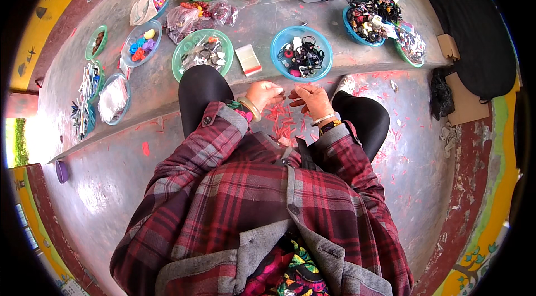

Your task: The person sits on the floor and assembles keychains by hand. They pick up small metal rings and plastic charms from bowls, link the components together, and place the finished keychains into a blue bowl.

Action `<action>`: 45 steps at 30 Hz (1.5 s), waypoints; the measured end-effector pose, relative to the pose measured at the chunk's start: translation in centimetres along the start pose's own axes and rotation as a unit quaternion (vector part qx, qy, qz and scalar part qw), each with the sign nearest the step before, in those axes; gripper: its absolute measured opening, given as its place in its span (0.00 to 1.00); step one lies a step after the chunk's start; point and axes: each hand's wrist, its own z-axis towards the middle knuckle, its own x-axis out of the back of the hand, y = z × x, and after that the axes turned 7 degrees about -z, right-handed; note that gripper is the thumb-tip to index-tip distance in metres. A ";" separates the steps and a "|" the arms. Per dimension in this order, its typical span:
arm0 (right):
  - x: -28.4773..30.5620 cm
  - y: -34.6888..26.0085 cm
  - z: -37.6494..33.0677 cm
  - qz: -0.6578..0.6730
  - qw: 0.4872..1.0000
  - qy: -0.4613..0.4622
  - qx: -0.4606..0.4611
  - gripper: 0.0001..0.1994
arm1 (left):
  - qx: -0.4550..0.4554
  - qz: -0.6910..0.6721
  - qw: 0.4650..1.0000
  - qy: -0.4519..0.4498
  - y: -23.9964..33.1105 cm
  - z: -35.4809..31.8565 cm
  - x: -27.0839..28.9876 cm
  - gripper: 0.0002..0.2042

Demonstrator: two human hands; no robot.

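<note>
Head view shows my left hand (263,95) and right hand (311,99) close together above my knees, fingers pinched on something too small to make out. Pink scraps (285,120) lie on the floor just below them. I judge it best to keep both hands low and close, working over that litter. On the tabletop (156,81), the blue bowl (302,46) nearest me holds dark hair ties; the green bowl (201,52) beside it holds clear-wrapped pieces.

Item pinched between left hand (264,95) and right hand (312,100): too small to identify. Contents of blue bowl (281,41): tangled, indistinct.
</note>
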 end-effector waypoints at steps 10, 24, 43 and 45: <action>0.1 0.4 0.4 -0.223 0.960 0.014 0.172 0.09 | 0.062 0.124 0.989 -0.050 1.1 -0.8 -0.7 0.13; -0.5 1.6 1.0 -0.416 0.828 0.063 0.371 0.09 | -0.010 0.141 0.985 -0.099 -2.4 1.0 1.3 0.14; -1.5 -0.4 -0.6 -0.479 0.752 0.169 0.420 0.06 | -0.001 0.124 0.992 -0.019 -0.3 -0.2 -0.9 0.13; -1.6 -0.4 -0.6 -0.502 0.731 0.156 0.436 0.06 | -0.016 0.148 0.989 -0.010 -0.2 -0.4 -1.2 0.12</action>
